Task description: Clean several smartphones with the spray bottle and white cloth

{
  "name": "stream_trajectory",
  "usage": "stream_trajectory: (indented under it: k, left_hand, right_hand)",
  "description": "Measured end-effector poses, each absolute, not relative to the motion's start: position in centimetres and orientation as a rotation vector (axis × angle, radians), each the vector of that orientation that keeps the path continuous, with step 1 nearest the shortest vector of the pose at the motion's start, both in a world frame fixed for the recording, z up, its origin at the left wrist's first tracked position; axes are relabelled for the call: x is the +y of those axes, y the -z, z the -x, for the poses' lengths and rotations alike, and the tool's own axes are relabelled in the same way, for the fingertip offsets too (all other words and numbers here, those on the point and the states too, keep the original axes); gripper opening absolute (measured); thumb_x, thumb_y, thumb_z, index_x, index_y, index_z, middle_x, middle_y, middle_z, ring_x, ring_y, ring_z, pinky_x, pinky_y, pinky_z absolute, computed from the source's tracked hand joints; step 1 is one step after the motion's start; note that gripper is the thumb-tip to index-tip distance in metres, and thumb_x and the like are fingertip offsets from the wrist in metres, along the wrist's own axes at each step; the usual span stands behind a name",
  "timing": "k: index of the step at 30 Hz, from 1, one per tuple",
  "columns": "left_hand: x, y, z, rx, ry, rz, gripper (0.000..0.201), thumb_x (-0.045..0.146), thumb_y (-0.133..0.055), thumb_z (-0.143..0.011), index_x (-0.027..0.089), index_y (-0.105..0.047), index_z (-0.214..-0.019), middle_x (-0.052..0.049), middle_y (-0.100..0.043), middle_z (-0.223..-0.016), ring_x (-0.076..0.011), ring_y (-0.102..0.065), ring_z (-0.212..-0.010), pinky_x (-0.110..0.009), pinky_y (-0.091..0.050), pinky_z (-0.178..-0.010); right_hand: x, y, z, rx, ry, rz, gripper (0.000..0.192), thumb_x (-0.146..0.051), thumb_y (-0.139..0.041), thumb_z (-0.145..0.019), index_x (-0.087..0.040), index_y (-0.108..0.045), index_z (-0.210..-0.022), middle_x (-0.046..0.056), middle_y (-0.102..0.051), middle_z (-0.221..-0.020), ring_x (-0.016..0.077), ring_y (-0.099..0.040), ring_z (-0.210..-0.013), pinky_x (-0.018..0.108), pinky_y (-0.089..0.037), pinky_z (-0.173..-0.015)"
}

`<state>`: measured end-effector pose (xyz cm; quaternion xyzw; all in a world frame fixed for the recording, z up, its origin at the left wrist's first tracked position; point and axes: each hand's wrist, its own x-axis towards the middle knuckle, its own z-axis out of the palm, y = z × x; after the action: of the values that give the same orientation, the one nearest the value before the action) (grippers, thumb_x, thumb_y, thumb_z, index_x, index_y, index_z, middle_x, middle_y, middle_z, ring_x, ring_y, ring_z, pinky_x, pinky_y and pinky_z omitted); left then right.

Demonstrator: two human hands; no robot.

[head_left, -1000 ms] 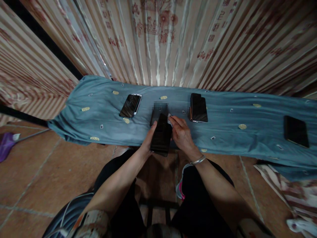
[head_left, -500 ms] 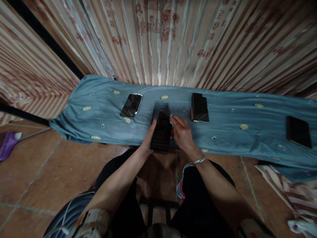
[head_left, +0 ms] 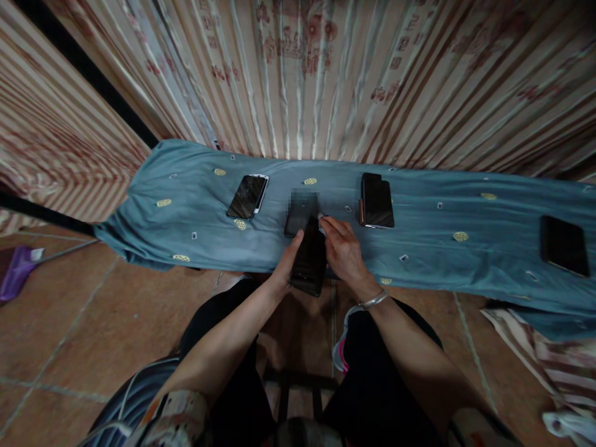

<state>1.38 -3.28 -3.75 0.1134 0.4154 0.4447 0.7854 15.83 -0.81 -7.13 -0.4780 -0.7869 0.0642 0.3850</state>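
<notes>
My left hand [head_left: 289, 261] is wrapped round the lower left side of a black smartphone [head_left: 308, 264], which tilts over the front edge of the cloth-covered bench. My right hand [head_left: 343, 245] is closed at the phone's upper right edge. Its fingertips pinch a small pale cloth [head_left: 321, 217], mostly hidden by the fingers. Just beyond the held phone, another dark phone [head_left: 298, 218] lies flat, partly blurred out.
The blue-green patterned sheet [head_left: 433, 261] carries two overlapping phones [head_left: 246, 197] at left, a small phone stack [head_left: 377, 202] right of my hands, and a dark phone [head_left: 565, 245] at far right. A pleated curtain [head_left: 302, 81] hangs behind. A purple dustpan-like thing [head_left: 16, 273] stands on the tiles.
The held phone has moved slightly down and right and turned, so more of the phone lying behind it shows. My right hand stays at its upper edge.
</notes>
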Motion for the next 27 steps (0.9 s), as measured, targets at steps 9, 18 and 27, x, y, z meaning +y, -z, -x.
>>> stream_trajectory:
  k: [9,18,27]
  left_hand:
    - [-4.1,3.6,-2.0,0.900,-0.956,-0.283,0.040,0.036,-0.046,-0.101,0.009,-0.065,-0.123,-0.009,-0.076,-0.094,-0.0227,-0.073,-0.093,-0.037,-0.055,-0.094]
    - [-3.6,5.0,-1.9,0.965,-1.000,-0.370,0.034,0.036,-0.052,-0.098,0.009,-0.068,-0.111,-0.006,-0.073,-0.086,-0.0161,-0.068,-0.086,-0.030,-0.051,-0.092]
    - [-3.6,5.2,-2.1,1.083,-0.995,-0.427,0.028,0.035,-0.057,-0.094,0.011,-0.070,-0.101,-0.002,-0.067,-0.074,-0.0164,-0.066,-0.080,-0.029,-0.052,-0.083]
  right_hand:
    - [-0.9,6.7,-15.6,-1.975,-0.201,1.174,0.052,-0.008,-0.035,-0.094,-0.019,-0.058,-0.139,0.013,-0.064,-0.133,0.0259,-0.057,-0.123,0.050,-0.049,-0.107]
    - [-1.3,6.5,-15.0,-2.011,-0.155,1.074,0.049,-0.006,-0.039,-0.092,-0.020,-0.063,-0.132,0.010,-0.067,-0.129,0.0255,-0.059,-0.120,0.049,-0.050,-0.107]
    - [-1.1,6.3,-15.2,-2.025,-0.160,1.065,0.044,-0.006,-0.039,-0.093,-0.019,-0.068,-0.122,0.011,-0.070,-0.123,0.0256,-0.060,-0.115,0.048,-0.052,-0.103]
